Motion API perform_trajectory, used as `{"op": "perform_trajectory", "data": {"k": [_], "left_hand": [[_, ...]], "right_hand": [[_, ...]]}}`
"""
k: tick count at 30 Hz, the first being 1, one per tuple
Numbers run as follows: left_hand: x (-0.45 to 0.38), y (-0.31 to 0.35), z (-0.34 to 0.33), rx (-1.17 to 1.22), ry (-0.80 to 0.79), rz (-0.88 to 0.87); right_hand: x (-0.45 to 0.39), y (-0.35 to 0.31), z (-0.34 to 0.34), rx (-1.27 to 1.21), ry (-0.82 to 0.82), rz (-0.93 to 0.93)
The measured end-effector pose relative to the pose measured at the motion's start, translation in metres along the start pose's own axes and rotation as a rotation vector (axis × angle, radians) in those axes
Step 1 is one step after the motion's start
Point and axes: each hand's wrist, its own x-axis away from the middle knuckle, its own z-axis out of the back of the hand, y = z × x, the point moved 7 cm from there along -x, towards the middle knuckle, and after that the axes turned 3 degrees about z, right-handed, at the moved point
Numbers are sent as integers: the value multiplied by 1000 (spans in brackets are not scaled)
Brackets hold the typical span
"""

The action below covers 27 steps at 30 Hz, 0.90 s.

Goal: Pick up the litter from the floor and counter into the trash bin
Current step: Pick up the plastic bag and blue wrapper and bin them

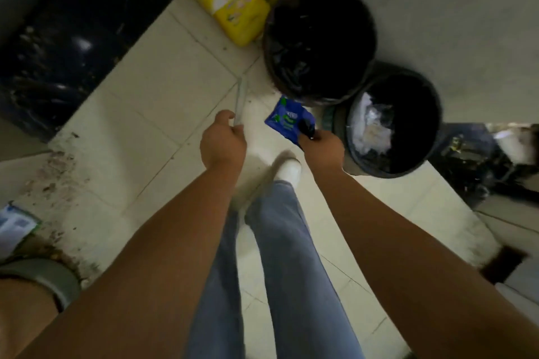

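My left hand (223, 141) is closed on a thin pale strip (241, 99) that sticks up and away from the fingers over the tiled floor. My right hand (322, 147) grips a blue and green wrapper (284, 119), with a small black piece (306, 127) also between the fingers. Just right of that hand stands a dark trash bin (431, 114) holding crumpled white paper. A second round bin (319, 41) lined with a black bag stands behind it. Both hands hover above the floor, left of the bins.
A yellow jug (230, 3) leans against the wall beside the far bin. Dark counter (58, 38) fills the upper left. Dirt and crumbs (55, 178) speckle the tiles at left, near a printed paper (14, 224). Dark clutter (490, 160) sits at right. My legs and white shoe (288, 169) are below.
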Motion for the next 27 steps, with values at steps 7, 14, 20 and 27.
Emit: {"op": "perform_trajectory", "data": {"k": [7,14,20,27], "left_hand": [[67,116,-129,136,-185,-123],[79,196,-274,-12,-477,-114],[82,186,-281,-531,-394,-151],[122,158,-172,-903,-81,-240]], "right_hand": [[-19,173,151,-223,265,-378],[-92,240,205,-250,126,-350],[-102,235,201,96,-283,-179],[-73,147,215,448,-219,343]]}}
